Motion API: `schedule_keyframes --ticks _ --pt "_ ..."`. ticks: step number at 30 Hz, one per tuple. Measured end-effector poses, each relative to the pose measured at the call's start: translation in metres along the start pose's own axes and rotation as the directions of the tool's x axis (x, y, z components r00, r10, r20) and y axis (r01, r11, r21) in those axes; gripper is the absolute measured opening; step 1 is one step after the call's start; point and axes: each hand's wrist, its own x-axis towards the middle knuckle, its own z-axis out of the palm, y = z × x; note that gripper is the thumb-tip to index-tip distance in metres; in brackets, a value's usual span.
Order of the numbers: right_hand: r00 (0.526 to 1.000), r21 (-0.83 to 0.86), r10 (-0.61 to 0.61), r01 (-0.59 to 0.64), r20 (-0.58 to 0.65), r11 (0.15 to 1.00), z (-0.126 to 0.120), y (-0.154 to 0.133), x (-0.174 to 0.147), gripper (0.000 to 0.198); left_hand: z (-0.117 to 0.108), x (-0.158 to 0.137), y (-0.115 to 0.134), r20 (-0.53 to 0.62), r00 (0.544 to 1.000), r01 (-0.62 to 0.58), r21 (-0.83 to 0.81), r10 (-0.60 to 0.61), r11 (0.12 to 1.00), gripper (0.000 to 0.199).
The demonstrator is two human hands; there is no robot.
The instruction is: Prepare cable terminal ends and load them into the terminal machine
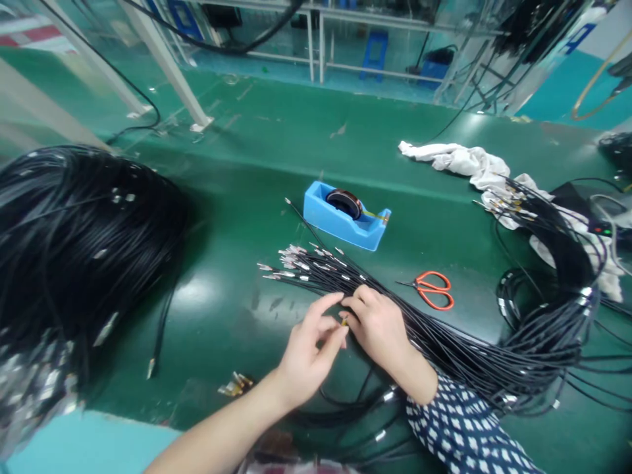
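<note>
Close together over the bench, my two hands meet at the fingertips. A small brass-coloured connector (344,322) shows at the thumb tip of my left hand (309,352), which pinches it. My right hand (379,324) has its fingers curled and pressed together against the same spot; what lies inside them is hidden. Just beyond the hands, a bundle of black cables (444,339) with pale-tipped ends runs from the middle toward the right. Several loose brass-coloured connectors (237,384) lie on the bench, left of my left forearm.
A blue tape dispenser (340,227) with a dark roll stands behind the cable ends. Red-handled scissors (434,289) lie right of it. A big heap of black cables (89,230) fills the left. White cloth (464,161) lies at the back right on the green bench (237,197).
</note>
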Motion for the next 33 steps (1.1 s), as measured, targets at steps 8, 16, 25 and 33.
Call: schedule_keyframes --ticks 8,16,25,33 --pt "0.993 0.199 0.08 -0.062 -0.085 0.978 0.001 0.002 -0.001 0.012 -0.013 0.012 0.0 0.021 0.987 -0.125 0.712 0.157 0.691 0.026" --pt "0.98 0.442 0.151 -0.081 -0.126 0.893 -0.003 0.005 -0.001 0.014 -0.02 0.008 0.032 0.072 0.946 -0.012 0.982 -0.315 0.191 0.013" --pt "0.989 0.645 0.139 -0.078 -0.044 0.76 -0.005 0.006 0.001 0.014 -0.045 -0.052 0.021 0.317 0.802 -0.088 0.901 -0.506 0.426 0.016" --pt "0.995 0.668 -0.003 -0.063 0.098 0.741 -0.006 0.003 -0.002 0.013 -0.07 0.031 0.046 -0.219 0.957 0.118 -0.308 -0.191 0.944 0.027"
